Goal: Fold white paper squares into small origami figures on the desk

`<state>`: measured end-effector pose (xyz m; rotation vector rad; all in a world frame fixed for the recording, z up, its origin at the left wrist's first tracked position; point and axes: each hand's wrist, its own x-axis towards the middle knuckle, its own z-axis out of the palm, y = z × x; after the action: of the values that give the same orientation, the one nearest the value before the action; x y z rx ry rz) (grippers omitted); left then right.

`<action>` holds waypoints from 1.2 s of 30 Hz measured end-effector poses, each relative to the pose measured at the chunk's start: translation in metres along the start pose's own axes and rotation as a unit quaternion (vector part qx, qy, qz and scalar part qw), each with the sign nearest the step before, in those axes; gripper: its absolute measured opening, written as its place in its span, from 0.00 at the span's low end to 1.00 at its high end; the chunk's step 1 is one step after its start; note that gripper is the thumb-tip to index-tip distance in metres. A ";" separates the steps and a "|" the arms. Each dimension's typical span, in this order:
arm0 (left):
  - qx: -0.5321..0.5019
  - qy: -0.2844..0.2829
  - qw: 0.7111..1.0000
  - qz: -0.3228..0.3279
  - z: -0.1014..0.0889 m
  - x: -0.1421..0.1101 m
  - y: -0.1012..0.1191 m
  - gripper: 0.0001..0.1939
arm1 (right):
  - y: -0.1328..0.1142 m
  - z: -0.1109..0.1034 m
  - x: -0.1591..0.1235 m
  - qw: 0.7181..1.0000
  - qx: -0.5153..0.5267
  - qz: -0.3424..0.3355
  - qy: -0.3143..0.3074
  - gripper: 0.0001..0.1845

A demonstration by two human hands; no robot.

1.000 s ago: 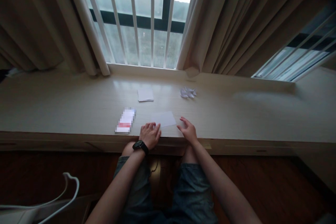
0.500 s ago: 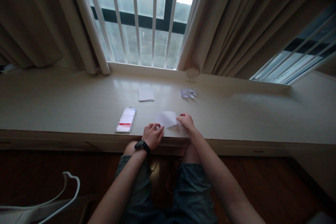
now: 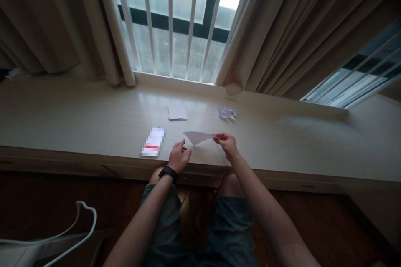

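Note:
A sheet of white paper (image 3: pixel 198 137), seen as a triangle, is held by its right corner in the closed fingers of my right hand (image 3: pixel 227 143). Its left corner points toward the window side. Just left of and below the paper, my left hand (image 3: pixel 179 157) is open, fingers apart and off the sheet, with a black watch on its wrist. Behind the paper lies a small stack of white paper (image 3: pixel 177 112). Several small folded paper pieces (image 3: pixel 227 112) sit in a cluster to the right of the stack.
A phone (image 3: pixel 153 142) with a blurred screen lies on the pale countertop (image 3: pixel 78 121), left of my left hand. Beige curtains (image 3: pixel 269 21) frame a barred window behind the counter. A white curved frame (image 3: pixel 94 212) stands at the lower left.
My left hand has lifted off the paper and moved slightly left. My right hand has raised and turned the sheet, which now shows as a narrower triangle. The view has shifted slightly.

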<state>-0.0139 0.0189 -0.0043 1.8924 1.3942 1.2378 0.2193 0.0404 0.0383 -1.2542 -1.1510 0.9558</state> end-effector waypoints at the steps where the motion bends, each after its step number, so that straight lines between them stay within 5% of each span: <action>1: -0.018 0.010 1.000 -0.011 -0.001 0.001 0.001 0.29 | 0.001 -0.002 -0.002 1.000 0.002 -0.011 -0.010 0.08; 4: -0.027 0.015 1.000 -0.003 -0.003 0.001 0.001 0.30 | 0.011 -0.010 -0.007 0.999 -0.007 -0.021 -0.046 0.04; 9: 0.058 -0.017 0.997 0.054 0.003 -0.004 -0.007 0.11 | 0.034 -0.022 -0.012 0.994 -0.081 -0.011 -0.078 0.06; 17: 0.184 -0.092 0.971 0.123 0.010 -0.012 0.003 0.16 | 0.024 -0.033 -0.025 0.980 -0.113 -0.010 -0.164 0.11; 23: 0.217 -0.106 0.963 0.123 0.007 -0.014 0.012 0.17 | 0.018 -0.038 -0.022 0.987 -0.078 0.035 -0.135 0.18; 29: 0.234 -0.109 0.957 0.130 0.006 -0.014 0.017 0.16 | 0.032 -0.004 -0.009 0.986 -0.156 0.018 -0.058 0.28; 36: 0.227 -0.114 0.957 0.141 0.003 -0.015 0.021 0.11 | 0.027 0.040 -0.015 0.951 -0.306 -0.030 0.033 0.40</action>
<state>-0.0026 -0.0019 0.0052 2.5305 1.4025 0.8192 0.1786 0.0368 0.0083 -1.7118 -1.4851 0.5103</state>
